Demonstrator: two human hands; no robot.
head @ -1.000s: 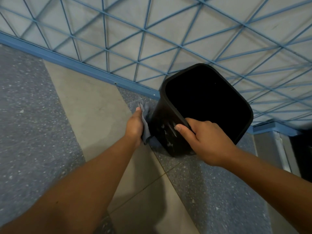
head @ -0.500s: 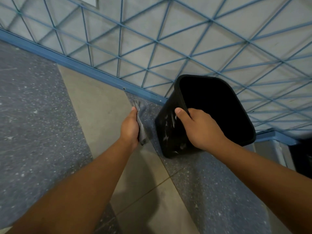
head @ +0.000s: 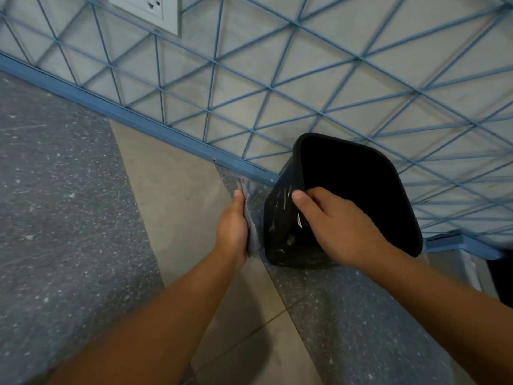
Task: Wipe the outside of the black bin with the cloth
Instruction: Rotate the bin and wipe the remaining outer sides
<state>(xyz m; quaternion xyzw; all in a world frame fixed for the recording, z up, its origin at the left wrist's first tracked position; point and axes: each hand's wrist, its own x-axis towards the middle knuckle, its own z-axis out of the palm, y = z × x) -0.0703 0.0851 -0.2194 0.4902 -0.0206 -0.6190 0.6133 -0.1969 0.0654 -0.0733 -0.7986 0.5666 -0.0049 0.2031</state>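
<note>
Black bin [head: 280,232] stands tilted on the floor [head: 69,218] by the wall, right hand [head: 336,229] gripping its rim; left hand [head: 231,226] holds the cloth [head: 251,218] just beside it; press flat and sweep over the pale smears

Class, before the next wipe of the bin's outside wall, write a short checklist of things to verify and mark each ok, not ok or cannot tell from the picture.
1. Cloth in hand: ok, the left hand holds it flat against its palm side.
2. Black bin steadied: ok, the right hand has its grip on the near rim, thumb on the outer wall.
3. Cloth touching the bin: not ok, a narrow gap shows between them.
4. Dirty patch facing the cloth: ok, pale smears cover the left wall.
5. Bin base flat on the floor: cannot tell, it looks tilted.
6. Cloth damp: cannot tell.
</note>
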